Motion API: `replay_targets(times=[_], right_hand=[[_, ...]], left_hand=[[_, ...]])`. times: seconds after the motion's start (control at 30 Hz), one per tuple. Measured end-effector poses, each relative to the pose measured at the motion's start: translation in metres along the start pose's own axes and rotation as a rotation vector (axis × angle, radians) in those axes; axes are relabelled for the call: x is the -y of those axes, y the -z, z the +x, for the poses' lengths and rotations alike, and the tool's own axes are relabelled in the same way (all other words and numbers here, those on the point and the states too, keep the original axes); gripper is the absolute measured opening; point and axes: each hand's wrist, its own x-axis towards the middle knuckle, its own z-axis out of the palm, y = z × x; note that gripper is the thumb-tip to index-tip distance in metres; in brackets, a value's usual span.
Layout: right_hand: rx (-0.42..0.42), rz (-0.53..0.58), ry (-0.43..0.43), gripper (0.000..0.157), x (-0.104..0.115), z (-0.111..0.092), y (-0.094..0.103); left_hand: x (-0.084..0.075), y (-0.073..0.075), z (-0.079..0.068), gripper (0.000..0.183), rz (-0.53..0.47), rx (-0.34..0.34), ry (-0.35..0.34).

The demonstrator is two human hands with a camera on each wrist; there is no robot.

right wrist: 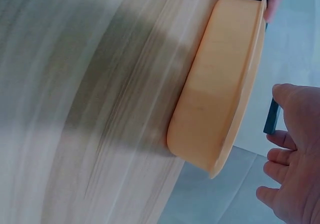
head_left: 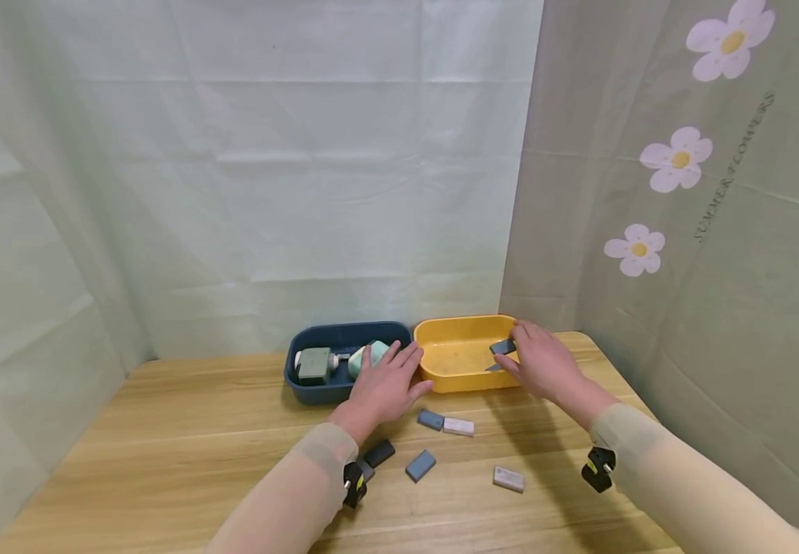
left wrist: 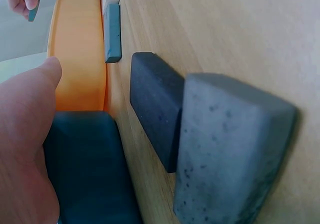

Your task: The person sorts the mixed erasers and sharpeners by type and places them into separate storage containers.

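Note:
My right hand (head_left: 548,362) is over the right end of the yellow bin (head_left: 465,382), pinching a small dark rectangular block (head_left: 503,347) between thumb and fingers. In the right wrist view that block (right wrist: 271,117) shows edge-on, above the rim's level. Below it, the tip of another blue-grey block (head_left: 493,368) shows inside the bin. My left hand (head_left: 387,388) lies over the front right corner of the dark blue bin (head_left: 323,395), fingers spread and reaching across its rim. Under those fingers a mint-green rounded object (head_left: 359,362) is partly hidden.
A grey-green boxy object (head_left: 314,365) sits in the blue bin's left part. On the table in front lie a blue-grey block (head_left: 420,465), a pale block (head_left: 458,426), a speckled grey block (head_left: 508,478) and a black block (head_left: 379,453). Curtains stand behind and right.

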Motion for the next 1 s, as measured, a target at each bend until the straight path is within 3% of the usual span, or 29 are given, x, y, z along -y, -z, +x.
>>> replay_targets(times=[0.57,1.0], right_hand=[[0.093,-0.004,-0.056,0.042,-0.004,0.025,-0.012],[0.15,-0.03,-0.074,0.057,-0.003,0.034,-0.021]], left_hand=[[0.003,-0.002,-0.002,0.08,0.028,-0.005,-0.002],[0.002,-0.001,0.0,0.08,0.033,0.0,-0.015]])
